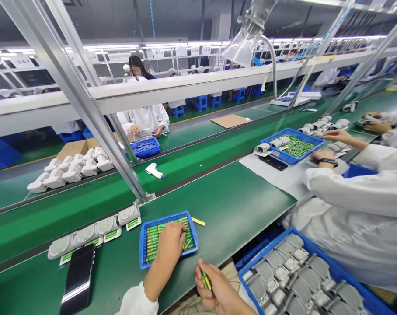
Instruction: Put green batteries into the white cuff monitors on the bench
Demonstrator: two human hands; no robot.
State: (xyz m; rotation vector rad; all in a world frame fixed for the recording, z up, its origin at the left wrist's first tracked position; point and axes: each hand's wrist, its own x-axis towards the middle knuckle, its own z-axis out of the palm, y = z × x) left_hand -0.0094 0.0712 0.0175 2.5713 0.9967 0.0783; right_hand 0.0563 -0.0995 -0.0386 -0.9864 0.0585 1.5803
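Observation:
A small blue tray [142, 247] full of green batteries [152, 238] sits on the green bench in front of me. My left hand [170, 243] reaches into it, fingers curled down over the batteries; what they grip is hidden. My right hand [214, 288] hovers at the bench's near edge, closed on a couple of green batteries [205, 280]. A row of white device housings [96, 229] with battery pairs beside them lies left of the tray.
A black phone [78, 278] lies at the lower left. A big blue bin of grey parts [303, 275] stands at my right. A co-worker in white [359, 201] works beside another blue tray [292, 146]. A metal post [120, 162] rises behind my tray.

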